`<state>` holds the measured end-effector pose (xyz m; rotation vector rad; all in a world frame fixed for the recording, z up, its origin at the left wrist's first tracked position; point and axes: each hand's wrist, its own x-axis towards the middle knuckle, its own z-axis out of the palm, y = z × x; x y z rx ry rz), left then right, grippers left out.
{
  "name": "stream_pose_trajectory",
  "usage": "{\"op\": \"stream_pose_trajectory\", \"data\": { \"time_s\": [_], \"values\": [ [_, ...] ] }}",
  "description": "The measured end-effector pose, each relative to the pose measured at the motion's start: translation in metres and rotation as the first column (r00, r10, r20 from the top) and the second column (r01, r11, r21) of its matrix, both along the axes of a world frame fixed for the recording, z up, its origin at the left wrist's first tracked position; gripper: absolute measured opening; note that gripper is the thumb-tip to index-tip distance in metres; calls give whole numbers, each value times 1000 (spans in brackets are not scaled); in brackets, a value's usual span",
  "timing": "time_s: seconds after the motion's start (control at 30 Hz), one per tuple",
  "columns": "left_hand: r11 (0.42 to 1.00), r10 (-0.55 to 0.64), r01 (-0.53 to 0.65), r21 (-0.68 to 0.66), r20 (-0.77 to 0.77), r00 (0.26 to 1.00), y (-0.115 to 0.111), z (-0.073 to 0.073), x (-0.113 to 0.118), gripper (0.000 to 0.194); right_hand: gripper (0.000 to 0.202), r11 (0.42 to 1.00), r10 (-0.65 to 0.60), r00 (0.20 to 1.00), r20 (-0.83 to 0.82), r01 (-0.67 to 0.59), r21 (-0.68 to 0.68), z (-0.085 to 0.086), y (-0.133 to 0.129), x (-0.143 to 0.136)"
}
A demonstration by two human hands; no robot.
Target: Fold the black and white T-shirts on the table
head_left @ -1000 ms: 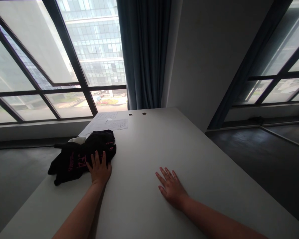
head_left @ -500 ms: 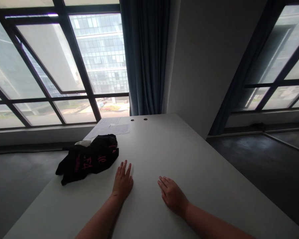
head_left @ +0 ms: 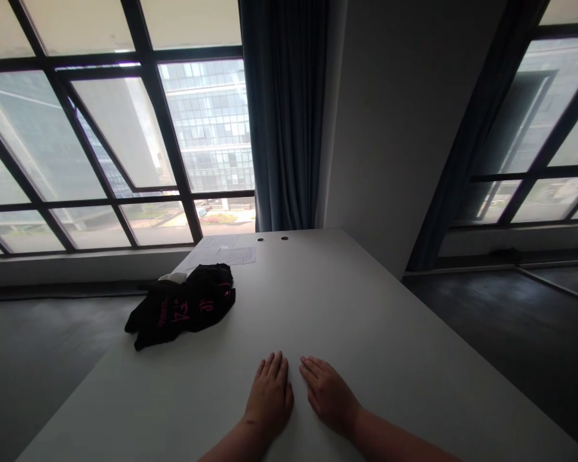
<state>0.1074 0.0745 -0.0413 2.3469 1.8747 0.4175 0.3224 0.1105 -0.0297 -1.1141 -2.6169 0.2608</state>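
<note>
My left hand (head_left: 270, 394) lies palm down on the white table (head_left: 390, 346), its fingers stretched out and nothing held. Close beside it, with a small gap between, my right hand (head_left: 328, 394) rests on the tabletop too, fingers extended and empty. Ahead and to the left of both hands is a crumpled black cloth item (head_left: 183, 308) with pink lettering, possibly a garment or a bag; I cannot tell which. Neither hand touches it.
Printed papers (head_left: 238, 255) lie behind the black cloth, near the table's far left edge. Two round holes are set in the far end. A blue curtain (head_left: 289, 128) and a wall column stand beyond, with a tilted-open window (head_left: 125, 128) at left.
My left hand has moved right and back toward me, coming beside the right hand. The right hand has barely moved. The view has tipped up slightly.
</note>
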Motion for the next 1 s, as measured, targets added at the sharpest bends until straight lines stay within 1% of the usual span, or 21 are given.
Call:
{"op": "stream_pose_trajectory", "data": {
  "time_s": [0.13,0.23,0.33,0.43,0.53,0.63,0.77,1.0],
  "values": [
    [999,-15,16,-34,30,999,-15,5,4,61,59,1000,-15,1000,-16,15,-24,2,-10,-1],
    [999,-23,25,-29,48,999,-23,9,2,60,56,998,-25,999,-46,23,-52,6,-14,2],
    [1000,-27,27,-7,47,999,-28,13,-1,59,55,995,-63,995,-76,57,-80,10,-19,10],
    [999,-46,47,-10,20,999,-31,17,-5,61,55,992,-80,994,-69,73,-103,13,-27,18],
    [998,-66,66,-23,1,998,-34,18,-9,61,56,989,-87,995,-57,80,-121,15,-34,25],
    [997,-76,76,-3,0,997,-37,18,-13,60,56,989,-95,994,-62,87,-124,17,-37,28],
    [996,-75,74,42,8,997,-43,19,-14,57,55,989,-102,993,-57,95,-115,16,-38,29],
    [997,-50,49,56,18,999,-47,23,-13,56,54,992,-91,992,-88,83,-93,10,-36,30]
  ]
}}
